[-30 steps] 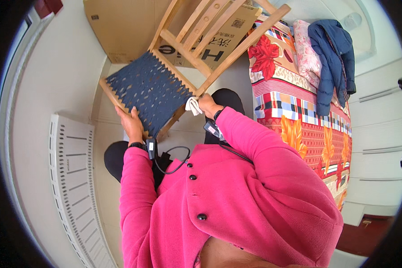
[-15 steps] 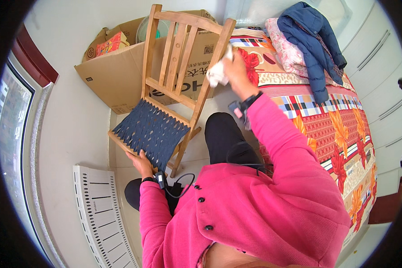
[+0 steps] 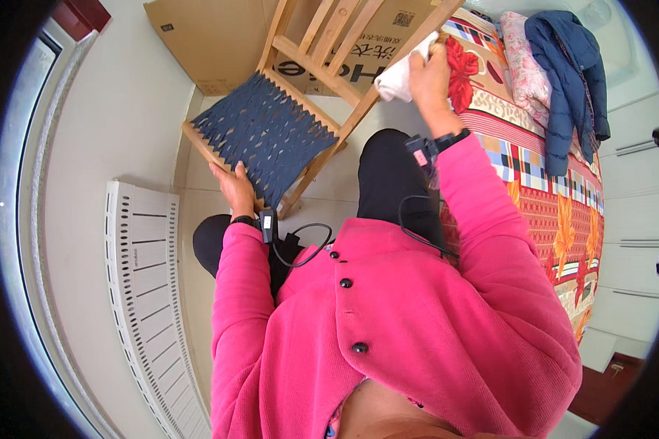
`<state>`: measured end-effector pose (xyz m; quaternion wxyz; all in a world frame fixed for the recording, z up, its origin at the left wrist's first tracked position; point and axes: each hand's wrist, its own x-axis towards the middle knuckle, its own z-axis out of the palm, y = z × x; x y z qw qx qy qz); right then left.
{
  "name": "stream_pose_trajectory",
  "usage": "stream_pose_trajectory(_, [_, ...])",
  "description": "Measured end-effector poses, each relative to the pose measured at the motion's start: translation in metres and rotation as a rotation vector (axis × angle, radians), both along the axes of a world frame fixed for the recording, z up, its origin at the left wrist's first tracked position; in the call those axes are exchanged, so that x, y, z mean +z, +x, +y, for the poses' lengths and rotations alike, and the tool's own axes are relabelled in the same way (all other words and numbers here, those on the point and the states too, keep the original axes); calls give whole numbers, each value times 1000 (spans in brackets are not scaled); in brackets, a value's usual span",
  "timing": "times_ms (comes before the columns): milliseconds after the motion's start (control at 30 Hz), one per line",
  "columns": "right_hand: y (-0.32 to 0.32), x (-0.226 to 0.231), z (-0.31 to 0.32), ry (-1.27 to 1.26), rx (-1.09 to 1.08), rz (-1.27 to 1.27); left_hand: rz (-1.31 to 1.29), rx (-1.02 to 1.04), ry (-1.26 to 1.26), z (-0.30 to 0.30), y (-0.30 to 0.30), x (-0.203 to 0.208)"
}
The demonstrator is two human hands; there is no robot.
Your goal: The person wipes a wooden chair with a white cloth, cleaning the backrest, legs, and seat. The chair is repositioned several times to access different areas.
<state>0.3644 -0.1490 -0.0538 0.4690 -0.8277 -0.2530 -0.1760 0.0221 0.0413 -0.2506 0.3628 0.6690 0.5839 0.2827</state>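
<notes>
While the left hand [image 3: 234,189] is gripping the front rail of the wooden chair [image 3: 267,135], its thumb is lying over the dark blue woven seat and its fingers are bending along the outer side of the wood. Ahead and to its right, the right hand [image 3: 432,80] is closing around a bunched white cloth [image 3: 397,79] and holding it at the right-hand post of the chair's backrest; how far the cloth is wrapping around that post, I cannot tell. The chair is thus lying between and beyond the two hands, its seat spreading just ahead of the left one, its slatted back slanting up to the left of the right one.

On each wrist, just behind the hand, a small black device is sitting, and a black cable [image 3: 307,263] is looping near the left one. Nearer the body than the right hand, a knee in black trousers [image 3: 388,172] is rising beside the chair. Left of the left hand and nearer the body, a white slotted radiator [image 3: 143,271] is standing by the wall. Beyond both hands, a cardboard box [image 3: 212,55] is standing behind the chair. Right of the right hand, a bed with a leaf-patterned cover [image 3: 556,234] is stretching away, and farther right a blue jacket [image 3: 567,80] is lying beside folded pink floral bedding [image 3: 526,69].
</notes>
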Motion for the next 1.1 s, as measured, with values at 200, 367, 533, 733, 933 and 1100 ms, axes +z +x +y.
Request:
stream_pose_trajectory(200, [-49,-74,3,-75,86,190,33,23,-7,-5,4,11])
stream_pose_trajectory(367, [-72,-141,4,-97,194,208,43,16,-17,-5,4,10])
stream_pose_trajectory(533, [-84,-213,-5,-372,450,411,-114,5,-58,-12,5,17])
stream_pose_trajectory(733, [-81,-112,-9,-809,792,310,-159,66,-104,-16,2,29])
stream_pose_trajectory(933, [-32,40,11,-579,505,-473,-85,45,-90,-10,3,7])
stream_pose_trajectory(1100, [29,72,0,-573,348,-629,-59,46,-92,-11,0,8])
